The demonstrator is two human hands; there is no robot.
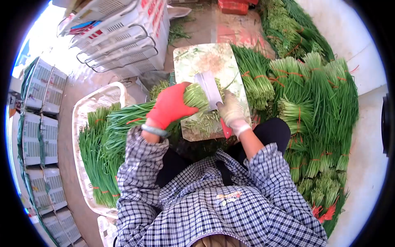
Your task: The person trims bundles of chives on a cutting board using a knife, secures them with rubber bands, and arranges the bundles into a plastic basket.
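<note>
Left hand (170, 106) closed around stalks (196, 98), right hand (233, 112) apparently around knife (210, 89).

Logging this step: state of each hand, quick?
Left hand: closed, holding a bunch of green stalks.
Right hand: closed, holding a cleaver.

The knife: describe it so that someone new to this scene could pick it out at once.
Find the pale cutting board in the upper middle of the view. Over it, the right hand holds the knife, its blade beside the green stalks gripped by the left hand. Unlike the stalks and gloved hands around it, the knife has a broad, flat, greyish blade and a red handle.
</note>
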